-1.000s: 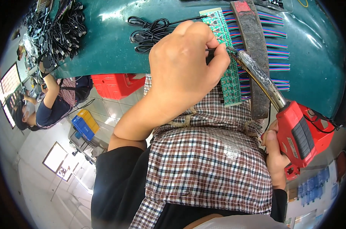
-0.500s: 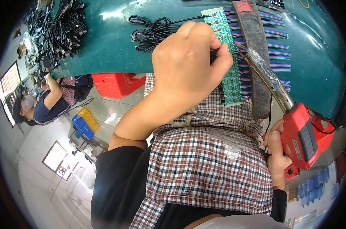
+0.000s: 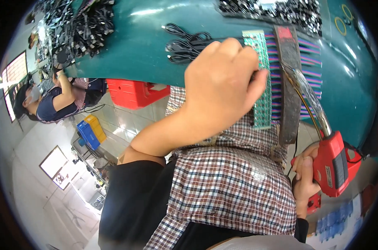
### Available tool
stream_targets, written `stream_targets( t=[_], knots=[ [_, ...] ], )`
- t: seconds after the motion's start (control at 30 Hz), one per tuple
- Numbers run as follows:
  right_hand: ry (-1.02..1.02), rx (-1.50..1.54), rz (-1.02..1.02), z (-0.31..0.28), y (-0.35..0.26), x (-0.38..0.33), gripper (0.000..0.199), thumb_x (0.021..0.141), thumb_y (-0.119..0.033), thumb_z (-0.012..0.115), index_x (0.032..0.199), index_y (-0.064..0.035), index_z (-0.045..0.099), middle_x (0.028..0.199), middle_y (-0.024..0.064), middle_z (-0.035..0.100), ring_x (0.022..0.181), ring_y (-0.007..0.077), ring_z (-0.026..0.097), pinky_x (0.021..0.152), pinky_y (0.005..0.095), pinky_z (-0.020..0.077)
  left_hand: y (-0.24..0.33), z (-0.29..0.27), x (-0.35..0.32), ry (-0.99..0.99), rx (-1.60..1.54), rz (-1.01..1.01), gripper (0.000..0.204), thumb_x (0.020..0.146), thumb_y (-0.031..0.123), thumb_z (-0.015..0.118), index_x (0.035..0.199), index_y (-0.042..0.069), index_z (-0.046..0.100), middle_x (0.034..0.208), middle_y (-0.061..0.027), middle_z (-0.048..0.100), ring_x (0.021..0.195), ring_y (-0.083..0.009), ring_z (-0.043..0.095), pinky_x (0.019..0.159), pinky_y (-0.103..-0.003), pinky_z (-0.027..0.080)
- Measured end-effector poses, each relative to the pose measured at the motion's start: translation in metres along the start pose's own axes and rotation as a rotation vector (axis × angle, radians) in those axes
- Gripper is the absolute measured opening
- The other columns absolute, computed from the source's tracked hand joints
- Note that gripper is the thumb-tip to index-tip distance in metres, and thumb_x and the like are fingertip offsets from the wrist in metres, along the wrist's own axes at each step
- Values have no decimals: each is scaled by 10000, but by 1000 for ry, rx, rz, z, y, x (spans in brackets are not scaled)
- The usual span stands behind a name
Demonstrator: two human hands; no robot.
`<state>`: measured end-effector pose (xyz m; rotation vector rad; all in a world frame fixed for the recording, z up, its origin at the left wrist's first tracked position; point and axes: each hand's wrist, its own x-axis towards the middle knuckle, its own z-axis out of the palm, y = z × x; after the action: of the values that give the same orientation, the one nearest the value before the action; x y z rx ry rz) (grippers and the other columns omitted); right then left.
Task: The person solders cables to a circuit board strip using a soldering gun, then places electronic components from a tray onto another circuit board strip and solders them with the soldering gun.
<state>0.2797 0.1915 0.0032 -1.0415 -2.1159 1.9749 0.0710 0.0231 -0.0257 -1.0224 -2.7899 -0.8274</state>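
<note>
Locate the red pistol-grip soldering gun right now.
Head view, lower right: the red pistol-grip soldering gun sits in the right hand, its metal barrel angled up toward the green circuit board strip.

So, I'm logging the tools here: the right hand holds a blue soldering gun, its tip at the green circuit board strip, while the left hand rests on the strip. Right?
Not quite: the soldering gun is red, not blue, as the head view shows. The rest holds: the right hand holds it with its tip at the green circuit board strip, and the left hand rests on that strip.
</note>
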Motion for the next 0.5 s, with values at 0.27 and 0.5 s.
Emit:
stream_targets(
  t=[0.27, 0.5],
  knots=[
    [22, 179, -15, -4, -5, 7, 102, 925, -8, 562, 979, -21, 476, 760, 56, 454, 521, 100, 397, 509, 266, 401, -80, -43, 64, 269, 140, -269, 345, 857, 60, 664, 1188, -2, 587, 1124, -216, 624, 1001, -392, 629, 878, -421, 513],
    [23, 161, -2, -2, -7, 7, 96, 922, 11, 550, 977, -17, 475, 785, 62, 458, 532, 103, 405, 511, 262, 397, -141, -48, 38, 106, 309, -284, 161, 821, 241, 773, 936, 133, 741, 956, -91, 658, 834, -321, 667, 761, -418, 530]
  ],
)
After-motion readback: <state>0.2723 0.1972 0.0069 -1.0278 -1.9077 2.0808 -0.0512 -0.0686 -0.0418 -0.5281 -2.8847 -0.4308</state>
